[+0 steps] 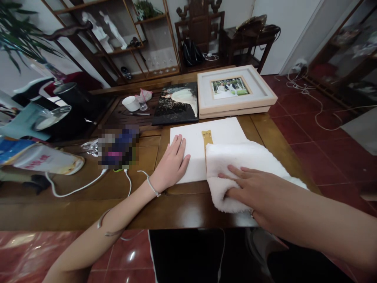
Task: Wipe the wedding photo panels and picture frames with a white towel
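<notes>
A flat white panel [188,157] lies on the table, with a gold-coloured strip [207,137] down its middle; the strip's lower part is hidden under a cloth. My left hand [173,163] rests flat on the panel's left side, fingers stretched and holding nothing. Over the panel's right side spreads a fluffy white cloth [247,157], which hangs past the panel onto the table. My right hand [247,182] presses on this cloth, its fingers sunk in the folds.
Behind the panel are a dark photo panel [176,104] and stacked pale frames [235,102] with a photo. Left on the wooden table [144,212] are a white cup [131,103], a blurred-out object [119,147] with white cables, a printed pack [44,157] and dark pots.
</notes>
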Demonstrator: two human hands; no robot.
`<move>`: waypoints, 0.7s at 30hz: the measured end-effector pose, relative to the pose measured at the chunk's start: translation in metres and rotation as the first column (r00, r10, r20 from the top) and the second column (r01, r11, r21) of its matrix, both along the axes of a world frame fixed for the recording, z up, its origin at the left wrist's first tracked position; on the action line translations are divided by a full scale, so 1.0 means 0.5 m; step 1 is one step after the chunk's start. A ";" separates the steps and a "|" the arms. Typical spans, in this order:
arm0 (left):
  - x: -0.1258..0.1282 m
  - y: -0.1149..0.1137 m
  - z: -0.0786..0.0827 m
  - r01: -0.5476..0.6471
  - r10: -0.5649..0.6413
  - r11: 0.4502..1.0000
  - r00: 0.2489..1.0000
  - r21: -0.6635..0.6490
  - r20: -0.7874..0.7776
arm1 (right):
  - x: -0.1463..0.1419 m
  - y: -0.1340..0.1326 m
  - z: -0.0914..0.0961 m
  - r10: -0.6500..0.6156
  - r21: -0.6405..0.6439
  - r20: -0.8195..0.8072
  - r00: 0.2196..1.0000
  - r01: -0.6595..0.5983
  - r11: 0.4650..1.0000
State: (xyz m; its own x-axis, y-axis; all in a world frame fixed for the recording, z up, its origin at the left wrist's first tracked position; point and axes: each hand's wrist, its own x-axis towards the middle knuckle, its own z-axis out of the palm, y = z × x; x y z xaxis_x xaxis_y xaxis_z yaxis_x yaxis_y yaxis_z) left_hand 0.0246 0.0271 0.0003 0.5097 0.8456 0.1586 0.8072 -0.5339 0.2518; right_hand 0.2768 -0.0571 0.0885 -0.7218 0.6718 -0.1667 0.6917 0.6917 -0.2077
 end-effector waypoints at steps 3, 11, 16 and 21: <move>0.000 -0.001 0.001 -0.002 0.002 1.000 1.000 -0.001 -0.011 | 0.001 -0.002 -0.004 0.013 0.012 -0.012 1.000 -0.013 1.000; 0.001 -0.001 0.002 -0.007 0.007 1.000 1.000 0.003 -0.002 | 0.003 -0.001 -0.006 0.010 0.003 -0.005 1.000 -0.010 1.000; 0.001 -0.002 0.002 -0.008 0.008 1.000 1.000 0.001 0.002 | 0.009 0.012 0.011 -0.001 -0.060 -0.010 1.000 0.000 0.998; 0.002 -0.002 0.005 -0.012 0.011 1.000 1.000 -0.011 -0.020 | 0.021 0.054 0.001 -0.028 -0.014 -0.013 1.000 0.028 1.000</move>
State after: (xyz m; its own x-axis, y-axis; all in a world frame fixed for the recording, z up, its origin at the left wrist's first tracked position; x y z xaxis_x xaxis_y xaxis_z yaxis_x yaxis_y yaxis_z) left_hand 0.0259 0.0262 0.0028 0.5029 0.8531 0.1389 0.8182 -0.5217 0.2418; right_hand 0.2872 -0.0301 0.0890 -0.7046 0.6897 -0.1669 0.7082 0.6689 -0.2260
